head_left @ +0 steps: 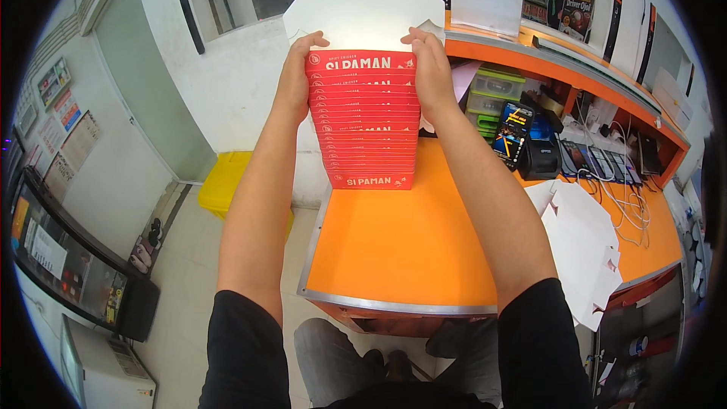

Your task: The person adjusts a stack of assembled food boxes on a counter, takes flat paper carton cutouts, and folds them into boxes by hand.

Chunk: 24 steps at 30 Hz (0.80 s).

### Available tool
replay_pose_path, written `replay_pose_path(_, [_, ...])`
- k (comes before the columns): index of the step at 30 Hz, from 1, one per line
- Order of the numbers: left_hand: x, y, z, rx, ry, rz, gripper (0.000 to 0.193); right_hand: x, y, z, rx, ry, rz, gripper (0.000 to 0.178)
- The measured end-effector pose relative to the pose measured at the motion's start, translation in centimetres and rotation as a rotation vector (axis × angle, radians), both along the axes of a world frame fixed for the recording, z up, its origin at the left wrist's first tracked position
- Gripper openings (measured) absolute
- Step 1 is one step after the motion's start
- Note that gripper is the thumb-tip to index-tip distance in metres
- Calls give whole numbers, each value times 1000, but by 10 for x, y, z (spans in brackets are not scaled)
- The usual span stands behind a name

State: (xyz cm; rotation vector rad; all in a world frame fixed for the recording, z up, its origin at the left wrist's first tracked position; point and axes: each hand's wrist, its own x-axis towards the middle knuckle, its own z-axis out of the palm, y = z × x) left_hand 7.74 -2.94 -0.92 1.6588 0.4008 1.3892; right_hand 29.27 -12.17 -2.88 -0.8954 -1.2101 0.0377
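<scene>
A tall stack of nested red cardboard food boxes (365,140) stands on the orange counter, its printed red fronts facing me. The topmost box has its white lid (363,4) raised and tilted back, showing the plain inside. My left hand (297,76) grips the left side of the stack near the top, fingertips curled over the corner of the top box. On the opposite side my right hand (433,72) holds the right corner the same way. Both forearms reach straight out, and the palms hide part of the stack's sides.
The orange counter (394,257) has a metal edge. Flat white cardboard sheets (579,246) lie at its right. Behind them are a card terminal (513,132), a black device (541,155), several phones with white cables, and green-framed drawers (496,87). A yellow bin (223,182) stands on the floor at left.
</scene>
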Motion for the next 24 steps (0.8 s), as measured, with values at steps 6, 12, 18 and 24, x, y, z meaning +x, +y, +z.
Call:
replay_pose_path(6, [-5, 1, -5, 22, -23, -17, 43, -3, -5, 7, -75, -45, -80, 38])
replay_pose_path(12, [-5, -1, -2, 13, -18, -29, 40, 3, -1, 4, -28, -55, -136, 39])
replay_pose_path(18, [-6, 9, -11, 27, -51, -40, 38, 9, -3, -1, -8, -152, -108, 38])
replay_pose_path(24, [-3, -2, -14, 24, -70, -8, 37, 2, -6, -4, 16, -135, -103, 41])
